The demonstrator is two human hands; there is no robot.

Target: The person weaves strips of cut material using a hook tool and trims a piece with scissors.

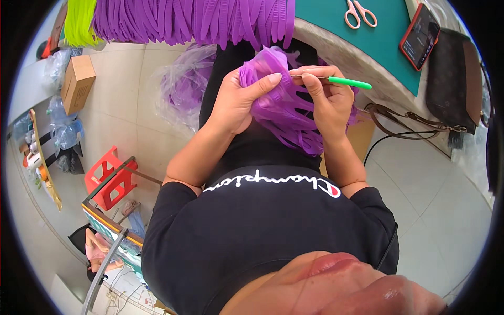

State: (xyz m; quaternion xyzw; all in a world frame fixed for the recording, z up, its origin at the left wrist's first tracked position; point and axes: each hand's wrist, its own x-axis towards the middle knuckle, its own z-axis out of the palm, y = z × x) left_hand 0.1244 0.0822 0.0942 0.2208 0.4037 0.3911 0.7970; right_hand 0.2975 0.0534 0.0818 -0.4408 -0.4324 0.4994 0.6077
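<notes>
My left hand is closed on a bunched purple rubbery piece, its thumb pressed flat on top. Thin strips with slits between them hang from this piece over my lap. My right hand pinches a slim tool with a green handle and a thin metal shaft. The shaft points left toward the left thumb, and its tip meets the purple material; the exact shape of the tip is too small to make out. Just beyond my hands, a dense row of purple straps hangs over the table edge.
Bright yellow-green straps hang beside the purple row. On the green table mat lie pink-handled scissors and a phone. A brown bag is at right. Left are a cardboard box, red stool and a seated person.
</notes>
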